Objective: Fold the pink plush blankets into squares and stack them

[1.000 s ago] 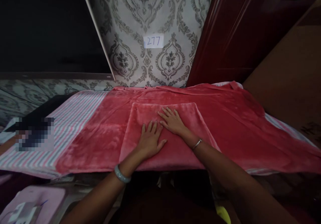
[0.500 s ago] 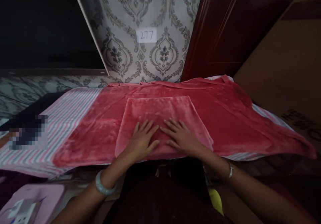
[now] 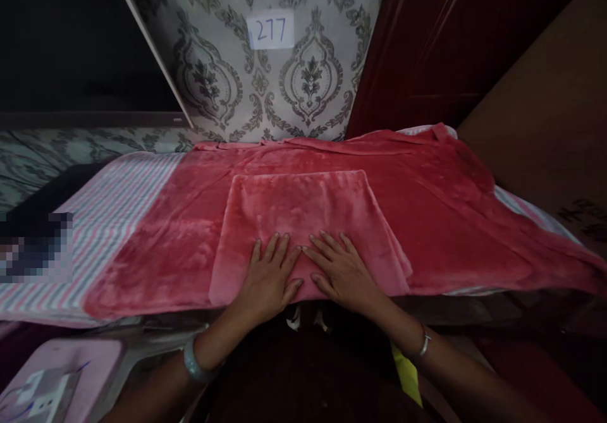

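Note:
A folded pink plush cloth (image 3: 298, 202) lies in front of me, its top and right edges showing more than one layer. My left hand (image 3: 270, 277) rests flat on its near left part, fingers spread. Flat on the near right part is my right hand (image 3: 339, 271), fingers also apart, the two index fingertips almost meeting. Beneath the folded cloth spreads a larger red plush blanket (image 3: 441, 220), wrinkled along its far edge. Neither hand grips anything.
Under the blanket, a striped sheet (image 3: 118, 189) covers the table's left part. A dark screen (image 3: 85, 50) stands at back left, a cardboard box (image 3: 545, 107) at right. A pink stool (image 3: 90, 360) holding a power strip (image 3: 52, 398) is at lower left.
The camera view has tilted down and come slightly closer. Both hands stay flat on the folded cloth, a little nearer its front edge than before.

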A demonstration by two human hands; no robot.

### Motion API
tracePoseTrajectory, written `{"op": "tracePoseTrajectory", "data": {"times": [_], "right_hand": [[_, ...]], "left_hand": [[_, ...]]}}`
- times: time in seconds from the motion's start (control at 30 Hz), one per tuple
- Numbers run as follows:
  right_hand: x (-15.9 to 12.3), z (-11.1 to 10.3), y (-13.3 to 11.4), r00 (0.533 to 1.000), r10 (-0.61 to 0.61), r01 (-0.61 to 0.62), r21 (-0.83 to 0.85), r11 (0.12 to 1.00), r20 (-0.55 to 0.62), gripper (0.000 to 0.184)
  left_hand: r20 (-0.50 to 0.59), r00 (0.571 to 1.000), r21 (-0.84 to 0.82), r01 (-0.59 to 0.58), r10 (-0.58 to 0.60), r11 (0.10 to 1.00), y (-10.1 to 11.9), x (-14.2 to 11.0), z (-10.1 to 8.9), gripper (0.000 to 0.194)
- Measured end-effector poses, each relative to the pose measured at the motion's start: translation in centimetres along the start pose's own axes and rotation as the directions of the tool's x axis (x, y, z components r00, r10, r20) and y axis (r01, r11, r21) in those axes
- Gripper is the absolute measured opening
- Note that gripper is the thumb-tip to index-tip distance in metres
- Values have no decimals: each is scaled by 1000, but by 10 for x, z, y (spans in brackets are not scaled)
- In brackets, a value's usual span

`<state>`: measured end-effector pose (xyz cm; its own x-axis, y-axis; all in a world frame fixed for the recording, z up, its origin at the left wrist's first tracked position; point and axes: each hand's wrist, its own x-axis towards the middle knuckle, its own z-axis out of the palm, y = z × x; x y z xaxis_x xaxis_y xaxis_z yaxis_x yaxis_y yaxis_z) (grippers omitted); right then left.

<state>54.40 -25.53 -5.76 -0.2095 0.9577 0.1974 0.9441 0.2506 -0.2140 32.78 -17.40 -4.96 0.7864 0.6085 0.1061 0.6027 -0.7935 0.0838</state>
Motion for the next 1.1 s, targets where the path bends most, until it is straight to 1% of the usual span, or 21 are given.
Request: {"op": "tracePoseTrajectory", "data": {"times": [0.1,0.23,0.3,0.4,0.47,0.53,0.6,0.63,0.7,0.83,0.9,0.97,1.1], "right_hand": [[1,0,0,1000,1,-1,-4,1000,-8,54],[3,-3,-2,1000,12,-12,-15,1000,-5,57],[4,-8,-2,1000,6,-6,-12,1000,15,58],[8,-21,5,998,15,-15,-11,1000,58,59],[10,-30,16,996,71,-69,-39,997,48,58],[12,-38,32,987,162,-162,-84,983,-10,57],[12,-39,50,963,256,-264,-115,958,-77,57],[11,-37,58,951,294,-305,-124,944,-99,58],[8,-30,71,934,338,-352,-130,927,-117,59],[1,-12,88,935,333,-346,-100,933,-125,60],[-1,-7,92,936,330,-339,-66,938,-124,61],[-1,-4,94,935,332,-340,-39,940,-126,63],[-1,1,98,932,327,-334,-20,943,-155,63]], "left_hand": [[-11,1000,5,-3,3,1000,0,0,3,65],[-74,997,-20,-10,9,1000,-3,0,4,64],[-71,997,-50,-20,16,999,-7,0,0,64],[-33,999,-109,-37,34,993,-21,1,-15,61],[-60,998,-106,-9,3,994,-37,2,-28,58],[-137,988,-72,67,-76,995,-54,4,-39,57],[-196,968,-45,152,-158,987,-69,7,-43,57],[-201,961,-39,187,-191,982,-75,9,-42,58],[-174,956,-33,235,-237,971,-83,13,-35,59],[-126,964,-14,233,-232,972,-83,18,-13,62],[-119,966,-12,229,-229,973,-80,18,-6,63],[-107,963,-16,246,-247,969,-78,18,-4,64],[-66,962,-40,264,-266,964,-76,16,-6,65]]}}
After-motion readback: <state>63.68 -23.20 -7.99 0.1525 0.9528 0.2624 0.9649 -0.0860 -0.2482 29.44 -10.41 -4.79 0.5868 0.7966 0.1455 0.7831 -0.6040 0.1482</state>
